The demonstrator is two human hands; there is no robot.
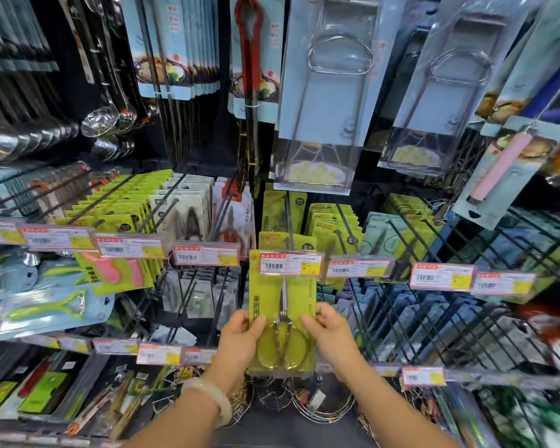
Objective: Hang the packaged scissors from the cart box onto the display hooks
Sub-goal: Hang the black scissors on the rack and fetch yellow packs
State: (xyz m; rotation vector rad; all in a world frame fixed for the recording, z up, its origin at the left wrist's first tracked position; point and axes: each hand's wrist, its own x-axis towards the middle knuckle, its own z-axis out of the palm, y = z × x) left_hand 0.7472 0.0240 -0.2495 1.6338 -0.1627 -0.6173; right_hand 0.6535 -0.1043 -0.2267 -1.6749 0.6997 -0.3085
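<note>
shop hooks [290, 221] behind; both hands [240, 334] [332, 334] grip scissors pack [283, 318], maybe hooked.

Glossy plastic-fronted scissors pack [283, 321], metal blades

Steel ladles [97, 122] are hung at the upper left, red-handled tongs [249, 59] at top centre. A green peeler pack [50, 310] is seen at the left. Wire racks [307, 404] are piled at the bottom centre.
</note>
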